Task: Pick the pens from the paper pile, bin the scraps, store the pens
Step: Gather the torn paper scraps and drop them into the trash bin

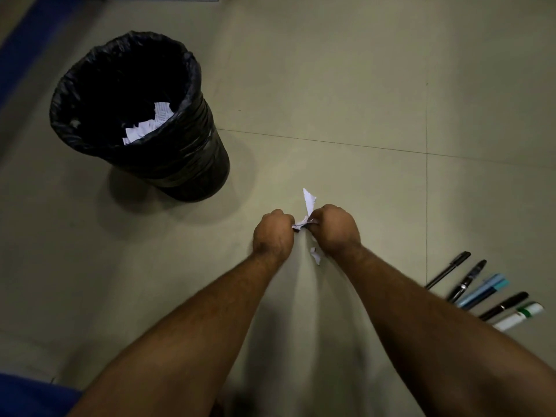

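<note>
My left hand (273,233) and my right hand (335,228) are close together over the floor, both with fingers curled round white paper scraps (308,203). One torn piece sticks up between the fists, and a small scrap (315,256) shows just below my right hand. A black bin (192,164) lined with a black bag stands to the upper left, with white scraps (147,124) inside. Several pens (481,288) lie side by side on the floor at the right: black ones, a light blue one and a white marker with a green band (519,316).
The floor is pale tile with thin joints (426,145). A blue strip (27,40) runs along the upper left edge and something blue (33,395) sits at the bottom left corner.
</note>
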### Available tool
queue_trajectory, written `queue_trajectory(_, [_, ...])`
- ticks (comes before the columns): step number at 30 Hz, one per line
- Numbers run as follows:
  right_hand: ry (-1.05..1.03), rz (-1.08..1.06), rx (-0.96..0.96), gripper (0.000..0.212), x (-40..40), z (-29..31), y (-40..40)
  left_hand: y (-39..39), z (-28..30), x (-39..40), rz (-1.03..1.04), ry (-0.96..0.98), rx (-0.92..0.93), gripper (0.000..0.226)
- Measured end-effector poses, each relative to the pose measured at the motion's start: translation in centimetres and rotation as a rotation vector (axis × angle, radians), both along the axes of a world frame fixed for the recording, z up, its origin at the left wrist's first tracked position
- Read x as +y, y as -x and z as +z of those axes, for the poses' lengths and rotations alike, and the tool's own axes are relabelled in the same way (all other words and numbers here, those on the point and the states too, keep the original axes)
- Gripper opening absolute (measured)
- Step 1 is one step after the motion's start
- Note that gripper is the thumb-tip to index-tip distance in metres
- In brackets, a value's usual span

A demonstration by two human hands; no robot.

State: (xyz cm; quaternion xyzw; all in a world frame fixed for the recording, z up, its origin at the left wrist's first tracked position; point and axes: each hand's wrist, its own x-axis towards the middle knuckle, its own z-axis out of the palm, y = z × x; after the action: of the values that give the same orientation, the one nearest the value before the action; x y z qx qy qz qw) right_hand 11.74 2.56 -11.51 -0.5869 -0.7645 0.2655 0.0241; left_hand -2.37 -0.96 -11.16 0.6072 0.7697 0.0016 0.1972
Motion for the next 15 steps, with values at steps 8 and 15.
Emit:
queue_trajectory(8, [0.091, -0.23, 0.25, 0.025, -1.1, 1.4, -1.3, 0.2, 1.0, 0.1, 0.334, -0.042, -0.214, 0.02])
queue_trajectory(15, [0.102, -0.292, 0.257, 0.024, -2.5, 2.3, -2.8, -0.2, 2.0, -0.8, 0.337, -0.028, -0.25, 0.016])
